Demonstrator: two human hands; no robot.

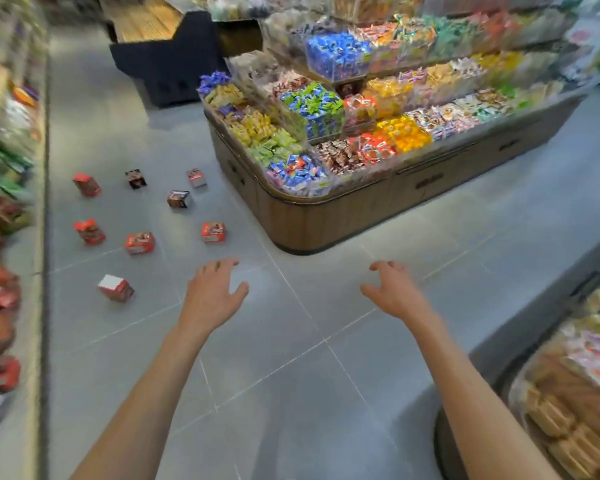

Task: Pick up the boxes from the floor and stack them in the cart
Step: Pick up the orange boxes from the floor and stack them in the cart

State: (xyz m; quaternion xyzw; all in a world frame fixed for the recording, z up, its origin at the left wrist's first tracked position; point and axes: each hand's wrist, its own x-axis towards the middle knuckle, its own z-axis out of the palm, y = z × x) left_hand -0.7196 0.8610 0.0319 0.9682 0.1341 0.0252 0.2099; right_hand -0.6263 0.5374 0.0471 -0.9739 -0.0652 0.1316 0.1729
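Grey tiled floor (pixel 291 375), wood-sided sweets island (pixel 326 216), blurred shelving (pixel 7 202) at left, dark bin (pixel 167 64) beyond

Eight small boxes (pixel 139 243), mostly red and two dark, are scattered apart on the grey tiled floor (pixel 291 341); the nearest box (pixel 115 288) is tilted.

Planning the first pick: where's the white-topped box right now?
Head view, left side: the white-topped box sits on the floor, left of the left hand, with a red box just beyond it.
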